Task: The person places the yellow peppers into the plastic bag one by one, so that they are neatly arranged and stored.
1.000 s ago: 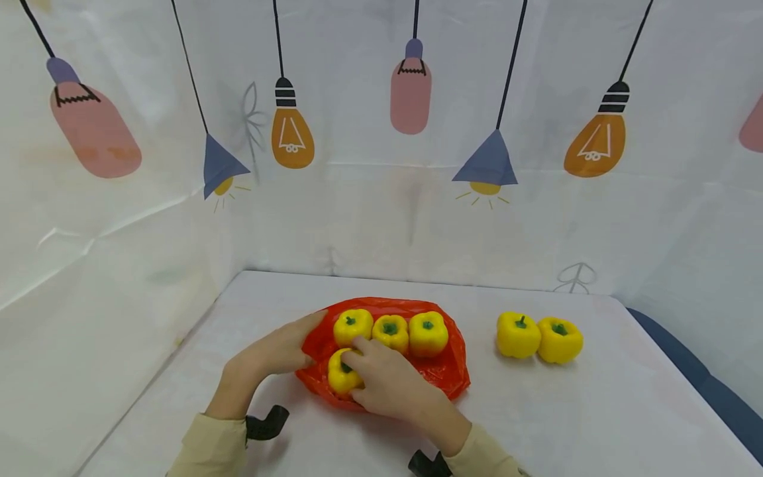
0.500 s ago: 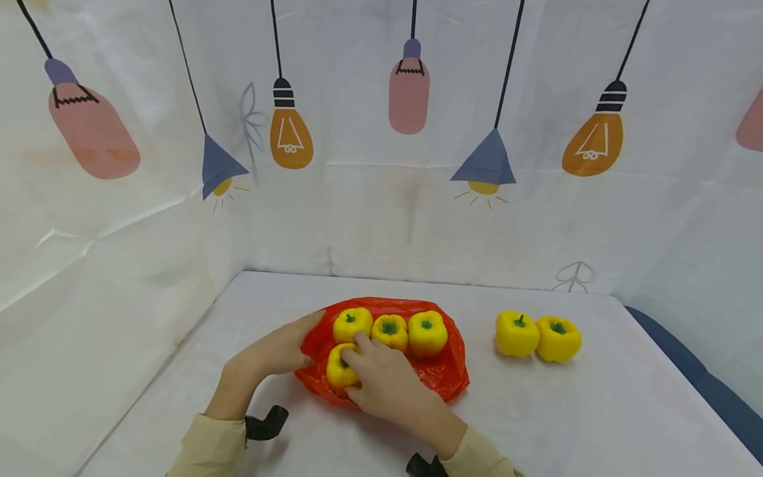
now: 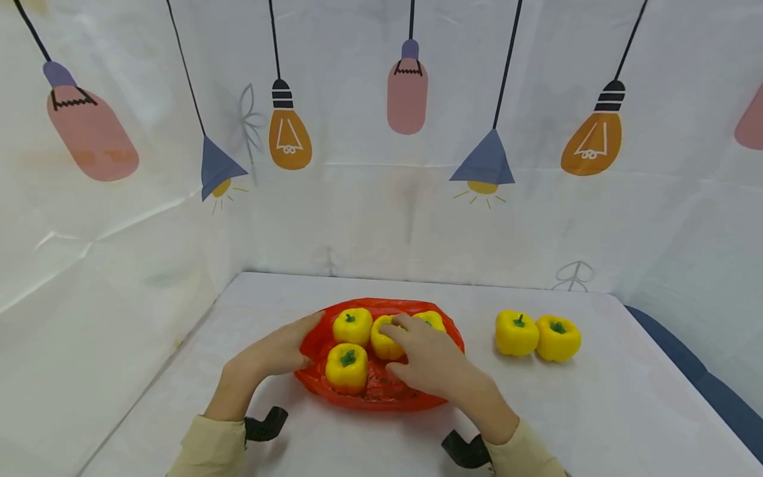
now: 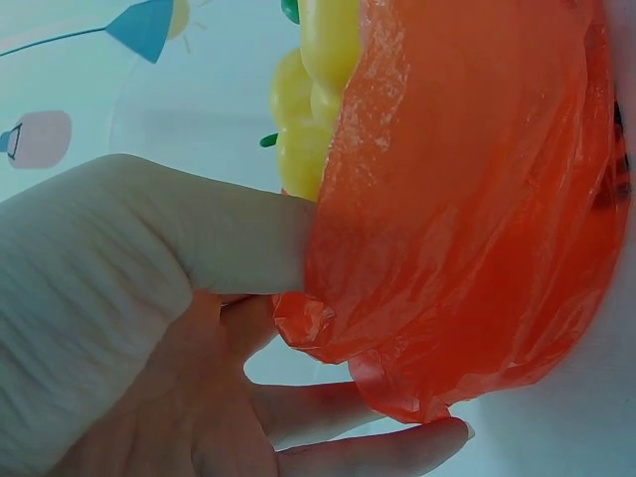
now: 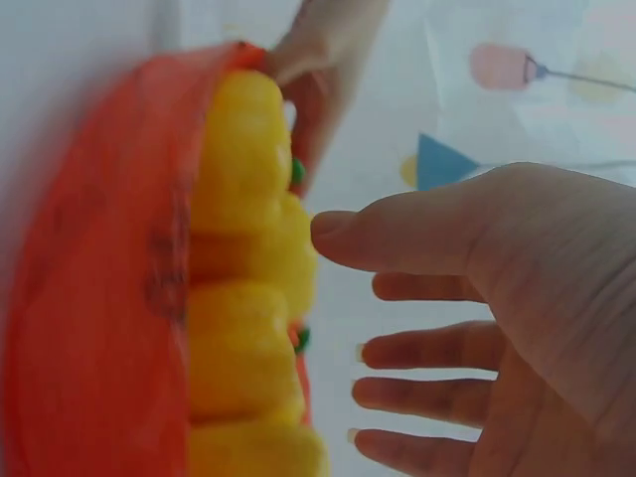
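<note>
A red plastic bag (image 3: 381, 391) lies spread with its mouth upward, several yellow bell peppers inside. One pepper (image 3: 347, 368) sits at the front left of the bag; others, such as this pepper (image 3: 352, 326), line its back. My left hand (image 3: 280, 348) holds the bag's left rim, thumb and fingers on either side of the plastic in the left wrist view. Over the bag's right part hovers my right hand (image 3: 432, 358), partly covering two peppers. In the right wrist view its fingers (image 5: 427, 348) are extended, with nothing held and a gap to the peppers.
Two more yellow bell peppers, a left one (image 3: 516, 333) and a right one (image 3: 558, 338), stand side by side on the white table (image 3: 596, 411), right of the bag. A white sheet printed with lamps (image 3: 369, 218) hangs behind. A dark blue chair-like shape (image 3: 685, 358) borders the right edge.
My right hand has let go of the front-left pepper and moved right and up over the bag. That pepper now stands uncovered. The left hand keeps its place on the rim.
</note>
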### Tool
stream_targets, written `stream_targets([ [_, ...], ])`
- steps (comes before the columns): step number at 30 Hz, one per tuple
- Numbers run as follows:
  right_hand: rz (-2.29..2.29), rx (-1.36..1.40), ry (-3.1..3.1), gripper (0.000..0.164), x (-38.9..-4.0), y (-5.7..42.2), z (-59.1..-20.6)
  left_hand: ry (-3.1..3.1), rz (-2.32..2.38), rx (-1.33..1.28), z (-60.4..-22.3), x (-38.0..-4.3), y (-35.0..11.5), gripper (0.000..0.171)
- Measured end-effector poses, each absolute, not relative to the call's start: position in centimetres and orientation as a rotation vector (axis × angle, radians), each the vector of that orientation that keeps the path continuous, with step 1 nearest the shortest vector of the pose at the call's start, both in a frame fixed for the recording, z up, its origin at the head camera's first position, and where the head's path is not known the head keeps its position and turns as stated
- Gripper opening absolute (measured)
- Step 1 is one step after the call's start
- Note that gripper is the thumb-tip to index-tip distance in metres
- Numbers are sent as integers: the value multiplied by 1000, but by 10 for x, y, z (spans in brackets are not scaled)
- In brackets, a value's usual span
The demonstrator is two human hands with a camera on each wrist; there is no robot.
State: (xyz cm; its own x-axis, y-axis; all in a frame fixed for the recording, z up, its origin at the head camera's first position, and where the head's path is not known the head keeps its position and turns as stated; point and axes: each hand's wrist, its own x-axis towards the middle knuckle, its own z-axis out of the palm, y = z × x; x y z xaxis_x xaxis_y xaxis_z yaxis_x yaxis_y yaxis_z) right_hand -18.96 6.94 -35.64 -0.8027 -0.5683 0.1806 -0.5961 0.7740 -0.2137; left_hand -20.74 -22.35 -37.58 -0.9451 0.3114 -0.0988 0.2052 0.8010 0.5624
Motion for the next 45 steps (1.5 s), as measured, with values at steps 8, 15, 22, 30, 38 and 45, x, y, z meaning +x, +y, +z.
stream_targets([
  [8, 459, 702, -2950, 55, -202, 120, -353, 2795, 848, 397, -377, -209, -222, 85],
  [15, 403, 574, -2987, 58, -211, 166, -344, 2797, 837, 402, -377, -211, -221, 84],
  [22, 361, 484, -3036, 61, -217, 204, -335, 2794, 837, 425, -372, -210, -223, 83],
  [30, 400, 401, -3138, 64, -224, 223, -337, 2796, 847, 452, -372, -210, -225, 84],
  [38, 382, 437, -3140, 59, -226, 229, -340, 2798, 844, 434, -377, -211, -225, 85],
  [45, 429, 434, -3171, 61, -229, 230, -344, 2791, 858, 431, -380, -212, -224, 84],
])
